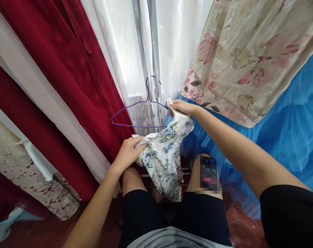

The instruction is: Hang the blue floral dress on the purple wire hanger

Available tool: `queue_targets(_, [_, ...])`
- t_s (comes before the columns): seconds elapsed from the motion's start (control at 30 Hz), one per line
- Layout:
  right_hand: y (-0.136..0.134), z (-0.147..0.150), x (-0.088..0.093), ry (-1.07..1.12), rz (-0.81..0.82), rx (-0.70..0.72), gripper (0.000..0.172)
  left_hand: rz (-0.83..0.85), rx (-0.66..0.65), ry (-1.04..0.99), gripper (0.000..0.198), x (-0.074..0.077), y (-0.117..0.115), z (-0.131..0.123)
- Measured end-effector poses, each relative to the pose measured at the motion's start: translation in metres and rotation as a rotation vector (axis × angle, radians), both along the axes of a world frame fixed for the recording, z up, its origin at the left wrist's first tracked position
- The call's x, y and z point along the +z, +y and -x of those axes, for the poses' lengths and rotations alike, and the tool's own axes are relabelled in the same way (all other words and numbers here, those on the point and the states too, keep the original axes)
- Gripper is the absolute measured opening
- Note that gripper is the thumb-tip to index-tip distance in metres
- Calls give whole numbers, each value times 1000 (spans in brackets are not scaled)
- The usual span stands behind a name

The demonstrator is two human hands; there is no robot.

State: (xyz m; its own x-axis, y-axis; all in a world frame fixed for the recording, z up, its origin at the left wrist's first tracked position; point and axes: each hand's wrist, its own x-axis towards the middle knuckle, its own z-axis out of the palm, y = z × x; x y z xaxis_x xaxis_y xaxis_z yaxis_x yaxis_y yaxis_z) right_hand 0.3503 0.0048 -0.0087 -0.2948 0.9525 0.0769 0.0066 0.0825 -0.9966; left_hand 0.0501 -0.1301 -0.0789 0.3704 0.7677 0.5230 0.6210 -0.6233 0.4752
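Note:
A white garment with a blue and green floral print (166, 151) hangs between my two hands, above my legs. My left hand (130, 150) pinches its upper left edge. At the garment's upper right, my right hand (181, 106) is closed on the cloth beside the hanger. The purple hanger (128, 107) has its right arm at the garment's neck opening, while its left arm is bare. Its hook is up against grey metal poles (153, 51).
Red and white curtains (68, 69) hang at the left. A beige floral fabric (244, 62) and blue tulle (290, 127) fill the right side. A phone (208, 174) rests on my right thigh. Red floor (53, 230) shows below.

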Motion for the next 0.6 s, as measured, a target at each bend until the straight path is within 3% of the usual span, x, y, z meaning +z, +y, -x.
queue_targets(0.13, [-6, -8, 0, 33, 37, 50, 19, 63, 35, 164, 39, -11, 28, 54])
queue_targets(0.27, [-1, -17, 3, 17, 60, 68, 12, 148, 99, 269, 34, -14, 76, 98])
queue_targets(0.43, [3, -16, 8, -28, 56, 156, 7, 81, 287, 275, 23, 19, 134, 116])
queue_targets(0.6, [5, -19, 3, -59, 76, 226, 11, -53, 248, 257, 20, 52, 155, 100])
